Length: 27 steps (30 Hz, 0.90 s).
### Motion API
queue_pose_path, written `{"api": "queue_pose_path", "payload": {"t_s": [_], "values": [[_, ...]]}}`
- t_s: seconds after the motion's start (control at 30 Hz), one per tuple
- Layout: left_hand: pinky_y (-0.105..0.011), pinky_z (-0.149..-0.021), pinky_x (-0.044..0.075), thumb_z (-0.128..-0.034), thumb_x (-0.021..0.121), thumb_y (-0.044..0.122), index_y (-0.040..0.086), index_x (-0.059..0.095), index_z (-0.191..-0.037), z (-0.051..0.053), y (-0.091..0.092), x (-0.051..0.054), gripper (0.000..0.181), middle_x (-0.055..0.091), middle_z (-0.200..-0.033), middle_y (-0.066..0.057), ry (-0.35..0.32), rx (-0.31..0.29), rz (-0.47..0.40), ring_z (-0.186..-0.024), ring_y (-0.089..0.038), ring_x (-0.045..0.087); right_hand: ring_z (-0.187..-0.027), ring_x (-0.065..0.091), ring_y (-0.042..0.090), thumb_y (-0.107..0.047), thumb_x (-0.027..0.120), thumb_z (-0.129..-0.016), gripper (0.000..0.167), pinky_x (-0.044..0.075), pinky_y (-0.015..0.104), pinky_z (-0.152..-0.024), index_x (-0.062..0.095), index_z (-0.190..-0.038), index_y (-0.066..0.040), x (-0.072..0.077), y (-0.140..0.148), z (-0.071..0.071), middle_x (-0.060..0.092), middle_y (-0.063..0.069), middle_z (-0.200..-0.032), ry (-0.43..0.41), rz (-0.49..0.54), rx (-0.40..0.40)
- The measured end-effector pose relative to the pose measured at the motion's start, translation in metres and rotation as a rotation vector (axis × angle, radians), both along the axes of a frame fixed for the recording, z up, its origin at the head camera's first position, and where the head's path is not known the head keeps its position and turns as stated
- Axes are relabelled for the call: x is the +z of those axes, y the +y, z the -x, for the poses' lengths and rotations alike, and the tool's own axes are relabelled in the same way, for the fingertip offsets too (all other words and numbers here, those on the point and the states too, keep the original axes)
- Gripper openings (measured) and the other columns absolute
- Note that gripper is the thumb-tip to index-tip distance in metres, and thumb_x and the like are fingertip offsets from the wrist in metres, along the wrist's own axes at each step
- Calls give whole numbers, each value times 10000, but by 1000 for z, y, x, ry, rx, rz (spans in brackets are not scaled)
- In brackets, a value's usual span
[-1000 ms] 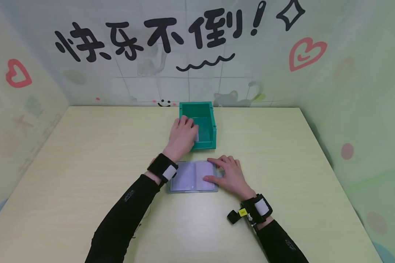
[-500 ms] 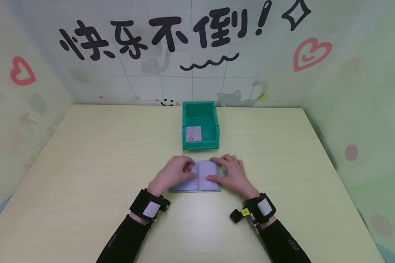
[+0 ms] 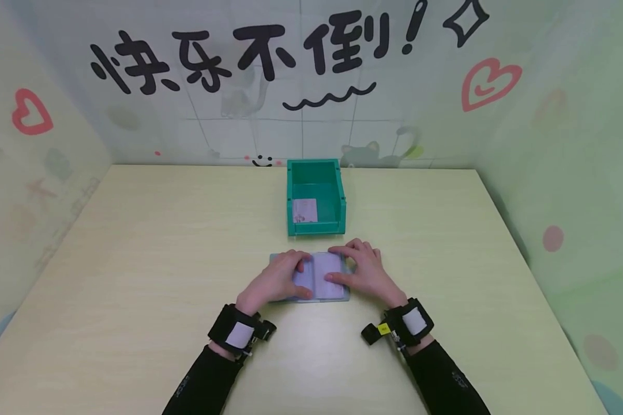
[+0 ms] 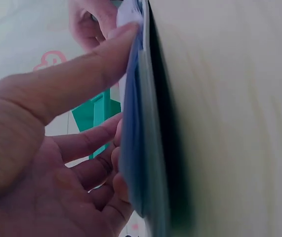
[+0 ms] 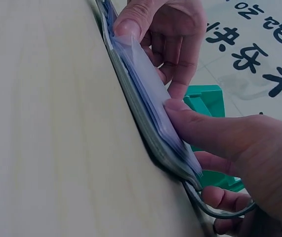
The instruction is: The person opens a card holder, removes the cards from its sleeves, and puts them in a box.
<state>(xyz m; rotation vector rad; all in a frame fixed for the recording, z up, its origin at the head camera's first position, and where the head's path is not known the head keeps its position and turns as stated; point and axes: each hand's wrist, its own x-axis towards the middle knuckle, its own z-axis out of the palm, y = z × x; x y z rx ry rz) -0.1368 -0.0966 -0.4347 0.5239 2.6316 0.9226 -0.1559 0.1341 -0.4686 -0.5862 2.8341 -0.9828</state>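
A small card album with clear plastic sleeves lies spread apart on the table, its pages looking pale lilac. Across its left page rests my left hand, thumb near the front edge and fingertips near the back. In the right wrist view, the left thumb presses on a clear sleeve. My right hand holds down the right page, with thumb and index finger spread over it. A grey-green strap loop hangs at the album's edge beside the right fingers. My left hand covers most of the left page.
Behind the album stands a green bin with a low front. A pinkish printed card lies inside it, at the left. Printed cloth walls border the table at the back and sides.
My left hand has come back from the bin to the album's left page and now spreads flatter over it. The card in the bin has come into sight. My right hand has stayed nearly still.
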Motion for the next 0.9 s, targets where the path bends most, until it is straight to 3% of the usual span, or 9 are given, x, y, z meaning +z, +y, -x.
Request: {"api": "queue_pose_path", "payload": {"t_s": [0.33,0.47,0.6,0.77,0.9], "values": [[-291,-763,380,-854,810,249,14,594,-1303,2,-1,-6,552,547,-937,-56,1,26,-71,-885,-177,481,-1092,502,264,-336,862,-788,500,269,429,-892,701,-1221,-144,-1,-3,2,566,90,-1112,12,55,-35],[-285,-754,377,-876,787,258,12,602,-1301,3,-1,-7,525,550,-939,-62,-16,49,-116,-888,-180,485,-1064,514,278,-285,822,-839,318,268,464,-953,697,-1070,-107,0,-4,3,576,100,-1099,-33,150,-90],[-281,-751,378,-868,796,252,9,607,-1290,4,-1,-7,523,555,-937,-67,-12,56,-135,-882,-183,489,-1001,516,243,-254,732,-924,169,346,405,-928,708,-935,-87,1,-4,2,625,79,-1011,-93,276,-120],[-261,-733,384,-897,764,237,7,625,-1253,6,-3,-10,447,570,-926,-68,-17,60,-183,-840,-168,494,-853,504,189,-233,633,-996,222,398,276,-767,744,-901,-66,3,-2,-1,623,65,-838,-109,388,-22],[-237,-714,403,-960,680,242,15,650,-1214,9,-7,-13,343,622,-951,-75,-48,62,-245,-822,-148,507,-803,513,144,-171,550,-1038,301,403,232,-735,701,-815,-36,1,-1,-3,589,103,-795,-101,457,103]]}}
